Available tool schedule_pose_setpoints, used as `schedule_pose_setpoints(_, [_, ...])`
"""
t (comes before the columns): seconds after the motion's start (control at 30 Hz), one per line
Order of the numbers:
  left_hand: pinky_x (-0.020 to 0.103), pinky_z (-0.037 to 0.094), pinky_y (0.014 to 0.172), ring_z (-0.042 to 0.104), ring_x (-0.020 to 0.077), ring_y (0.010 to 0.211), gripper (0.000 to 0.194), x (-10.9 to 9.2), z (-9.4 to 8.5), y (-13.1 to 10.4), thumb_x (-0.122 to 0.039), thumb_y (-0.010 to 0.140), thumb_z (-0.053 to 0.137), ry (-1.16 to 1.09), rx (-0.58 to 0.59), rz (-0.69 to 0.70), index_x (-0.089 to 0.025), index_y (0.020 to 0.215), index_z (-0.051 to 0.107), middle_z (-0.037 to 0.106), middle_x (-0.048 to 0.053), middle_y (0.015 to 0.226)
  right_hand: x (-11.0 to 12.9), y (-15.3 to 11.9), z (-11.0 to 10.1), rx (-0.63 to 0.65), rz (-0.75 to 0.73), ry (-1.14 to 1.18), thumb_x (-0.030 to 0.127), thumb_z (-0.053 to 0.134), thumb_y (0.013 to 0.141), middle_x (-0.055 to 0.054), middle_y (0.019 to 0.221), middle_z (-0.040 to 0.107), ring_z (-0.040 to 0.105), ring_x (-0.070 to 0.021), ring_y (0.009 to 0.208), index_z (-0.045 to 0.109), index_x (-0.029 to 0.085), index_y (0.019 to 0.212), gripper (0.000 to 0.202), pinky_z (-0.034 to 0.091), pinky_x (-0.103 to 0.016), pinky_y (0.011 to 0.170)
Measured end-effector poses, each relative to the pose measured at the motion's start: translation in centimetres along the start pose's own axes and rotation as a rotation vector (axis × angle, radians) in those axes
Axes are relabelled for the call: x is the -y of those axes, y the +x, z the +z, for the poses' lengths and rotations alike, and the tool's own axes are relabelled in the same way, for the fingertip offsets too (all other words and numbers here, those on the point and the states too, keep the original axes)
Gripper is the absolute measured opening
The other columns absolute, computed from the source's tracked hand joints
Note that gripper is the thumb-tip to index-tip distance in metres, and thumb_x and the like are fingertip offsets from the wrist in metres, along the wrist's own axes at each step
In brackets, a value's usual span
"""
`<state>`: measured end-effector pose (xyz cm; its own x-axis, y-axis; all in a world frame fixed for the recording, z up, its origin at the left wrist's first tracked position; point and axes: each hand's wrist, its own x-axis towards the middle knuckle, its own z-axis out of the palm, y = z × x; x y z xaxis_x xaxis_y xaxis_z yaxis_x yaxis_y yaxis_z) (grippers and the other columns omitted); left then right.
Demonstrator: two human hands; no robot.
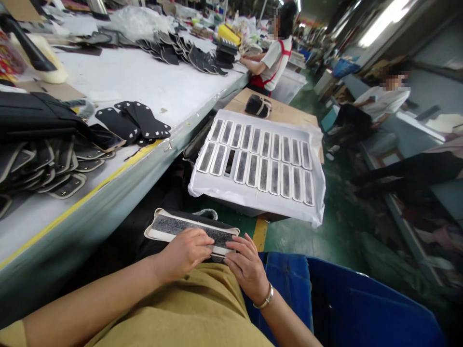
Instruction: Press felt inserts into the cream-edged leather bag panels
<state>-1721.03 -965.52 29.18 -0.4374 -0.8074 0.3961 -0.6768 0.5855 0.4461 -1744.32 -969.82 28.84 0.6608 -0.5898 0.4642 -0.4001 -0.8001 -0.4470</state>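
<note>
On my lap lies a long black piece with a cream rim, perhaps a bag body. A speckled grey strip (181, 225) with white edging lies along its top. My left hand (190, 248) has its fingers curled together and pressed on the near side of the strip. My right hand (248, 265), with a bracelet at the wrist, bends its fingers over the piece's right end. Both thumbs are mostly hidden. Beyond my hands, rows of similar grey strips with white borders lie on a white-covered board (231, 190), with a dark gap in the front row.
At left runs a long worktable (119, 72) with stacked black pieces (54, 164) and flat black cutouts (133, 120). A small black bundle (258, 105) sits on cardboard behind the board. A blue bin (361, 299) stands at right. Other people (273, 58) work further off.
</note>
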Motion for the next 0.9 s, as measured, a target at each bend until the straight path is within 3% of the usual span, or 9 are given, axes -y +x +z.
schedule_pose_setpoints(0.23, [0.034,0.043,0.08,0.052,0.0187,0.094,0.018,-0.5,0.1,0.2,-0.019,0.091,0.051,0.006,-0.01,-0.037,-0.017,0.084,0.068,0.067,0.001,0.108,0.7,-0.6,1.1,-0.183,0.003,-0.086,0.009,0.065,0.081,-0.006,0.106,0.068,0.056,-0.0233,0.112,0.067,0.02,0.088,0.013,0.035,-0.053,0.105])
schedule_pose_setpoints(0.53, [0.037,0.041,0.08,0.049,0.0214,0.098,0.018,-0.5,0.7,-0.2,-0.015,0.091,0.049,0.152,-0.028,0.055,-0.013,0.099,0.065,0.064,0.003,0.115,0.6,-1.7,2.0,-0.214,0.031,-0.161,0.01,0.067,0.08,-0.004,0.107,0.068,0.056,-0.0233,0.111,0.067,0.022,0.089,0.016,0.036,-0.053,0.104])
schedule_pose_setpoints(0.9, [0.037,0.041,0.08,0.05,0.0207,0.098,0.015,-0.9,0.8,-0.3,-0.015,0.09,0.051,0.152,-0.037,0.028,-0.014,0.094,0.066,0.065,0.002,0.113,1.2,-1.9,3.5,-0.309,0.2,-0.082,0.009,0.063,0.082,-0.009,0.111,0.063,0.056,-0.024,0.111,0.066,0.019,0.084,0.011,0.038,-0.055,0.101])
